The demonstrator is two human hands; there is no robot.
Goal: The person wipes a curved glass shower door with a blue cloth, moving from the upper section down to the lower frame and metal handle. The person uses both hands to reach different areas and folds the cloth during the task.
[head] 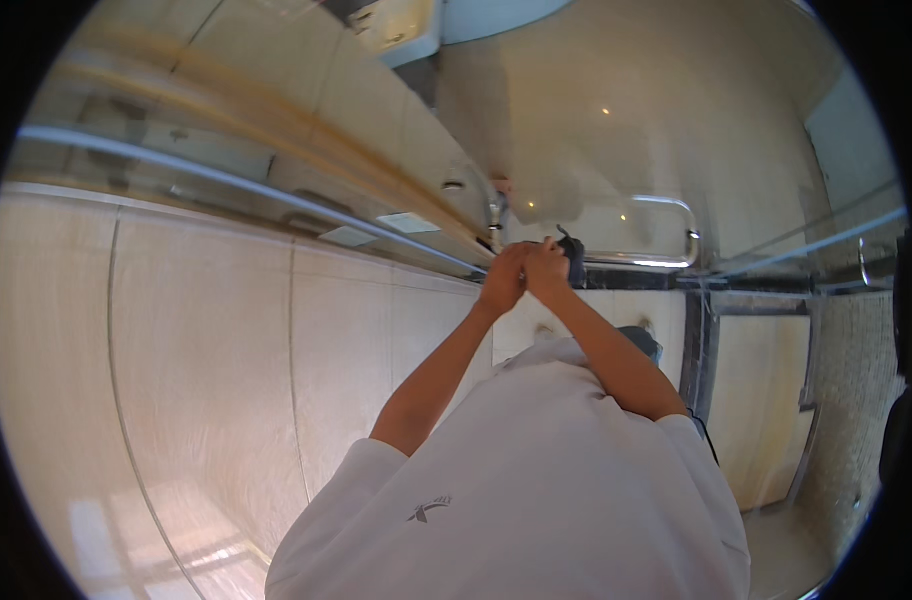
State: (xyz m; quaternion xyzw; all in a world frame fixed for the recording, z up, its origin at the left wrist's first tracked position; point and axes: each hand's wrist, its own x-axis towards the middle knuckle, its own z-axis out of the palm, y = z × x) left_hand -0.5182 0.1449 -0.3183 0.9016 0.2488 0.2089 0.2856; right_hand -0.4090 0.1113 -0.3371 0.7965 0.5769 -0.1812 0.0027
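Note:
In front of my body, my left hand (505, 277) and my right hand (547, 268) are close together, touching or almost touching. A dark object (573, 259) with a small strap or lever at its top shows at the far side of my right hand; its kind is unclear. The fingers partly cover each other and I cannot tell what either hand grips. Just beyond my left hand stands a small metal fitting (495, 217) beside the wall. A bent chrome handle (688, 238) extends to the right of the dark object.
A glass panel's pale edge (253, 191) runs along the left, above large beige wall tiles (208, 322). A white basin (407, 34) is at the top. On the right are a dark-bordered floor section (760, 390) and a mosaic wall (850, 412).

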